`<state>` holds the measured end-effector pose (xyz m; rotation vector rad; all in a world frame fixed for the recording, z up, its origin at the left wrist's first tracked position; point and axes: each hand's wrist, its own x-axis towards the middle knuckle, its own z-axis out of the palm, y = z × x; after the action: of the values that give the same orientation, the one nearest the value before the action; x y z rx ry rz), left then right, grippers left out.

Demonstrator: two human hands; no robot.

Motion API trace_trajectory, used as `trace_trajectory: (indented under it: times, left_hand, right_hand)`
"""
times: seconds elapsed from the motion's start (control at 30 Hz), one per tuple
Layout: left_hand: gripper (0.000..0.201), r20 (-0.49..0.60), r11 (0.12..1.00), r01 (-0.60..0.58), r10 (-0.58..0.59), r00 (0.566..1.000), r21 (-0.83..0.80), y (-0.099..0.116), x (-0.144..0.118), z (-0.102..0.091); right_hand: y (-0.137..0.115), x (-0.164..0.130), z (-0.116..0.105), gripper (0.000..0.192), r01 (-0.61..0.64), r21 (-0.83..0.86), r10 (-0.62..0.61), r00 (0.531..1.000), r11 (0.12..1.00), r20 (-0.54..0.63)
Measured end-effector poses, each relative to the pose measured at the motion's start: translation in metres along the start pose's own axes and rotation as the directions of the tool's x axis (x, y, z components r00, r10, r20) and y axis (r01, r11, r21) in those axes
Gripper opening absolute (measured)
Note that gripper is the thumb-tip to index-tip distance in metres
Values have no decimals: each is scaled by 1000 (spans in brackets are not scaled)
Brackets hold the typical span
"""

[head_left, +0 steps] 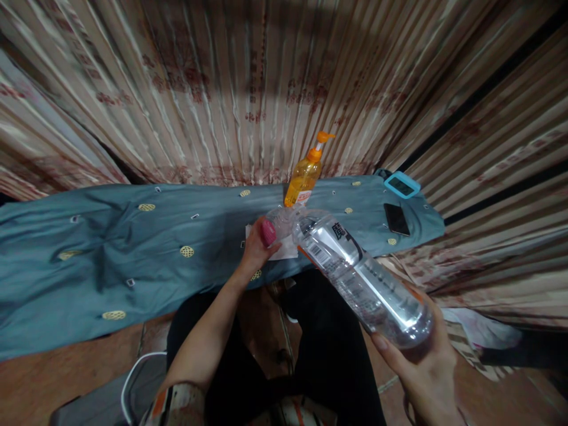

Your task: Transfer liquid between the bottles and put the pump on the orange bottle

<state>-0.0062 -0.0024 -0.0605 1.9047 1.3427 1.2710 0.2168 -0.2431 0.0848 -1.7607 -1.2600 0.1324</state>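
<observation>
My right hand (426, 367) is wrapped round the base of a large clear plastic bottle (350, 269) with a printed label. The bottle is tilted, its neck end pointing up and left toward my left hand. My left hand (256, 251) is closed around a small clear plastic container (283, 220), with a pink part (268, 232) showing at the fingers. The neck of the large bottle meets or overlaps this container; I cannot tell whether they touch. Beneath them, white paper (286, 248) lies on the cloth. Just behind stands an orange pump bottle (304, 177) of yellow liquid.
A teal cloth with pineapple prints (164, 231) covers the long narrow surface. At its right end are a blue-framed device (402, 185) and a dark phone (396, 219). Pleated curtains (213, 89) hang behind and to the right. A grey object with a white handle (128, 378) is lower left.
</observation>
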Motion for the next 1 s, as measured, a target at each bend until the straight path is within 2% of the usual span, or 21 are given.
trace_trajectory:
  times: [0.13,0.43,0.6,0.8,1.0]
  left_hand:
    - [82,8,1000,-9,9,1000,12,0,0,0]
    - [82,-1,1000,-5,5,1000,27,0,-1,0]
    - [83,-5,999,15,-15,1000,31,-4,-2,3]
    - [83,-22,998,-8,10,1000,63,-6,-3,5]
    - [83,-25,999,-1,2,1000,46,-5,-3,4]
  right_hand:
    - [0,-1,0,84,-40,43,39,999,998,13]
    - [-1,-1,-2,84,-39,-5,39,999,999,10]
    - [2,-3,-2,87,-71,24,70,997,997,23]
    - [8,-2,-6,84,14,-73,-10,998,997,56]
    - [6,-2,-6,86,-31,-23,32,999,999,30]
